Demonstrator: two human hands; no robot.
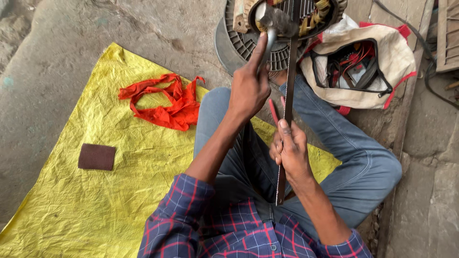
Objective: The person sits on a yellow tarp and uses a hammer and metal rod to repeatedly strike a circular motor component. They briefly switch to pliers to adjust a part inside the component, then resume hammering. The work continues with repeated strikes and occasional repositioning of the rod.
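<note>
My left hand (248,88) is closed around the metal handle of a hammer (271,21), whose head is raised against a round motor stator (325,14) with yellowish windings. Gripped in my right hand (289,150) is a long flat dark metal strip (289,71) that runs from my lap up to the stator. A red-handled tool (273,111) sticks out beside that hand's fingers. The stator rests on a grey ribbed round cover (234,45) in front of my crossed legs in blue jeans.
A yellow sheet (95,200) covers the ground to the left, with a crumpled orange cloth (165,102) and a brown rectangular pad (97,156) on it. An open cream bag (397,57) with red trim, holding tools, sits at the right. Rough concrete surrounds everything.
</note>
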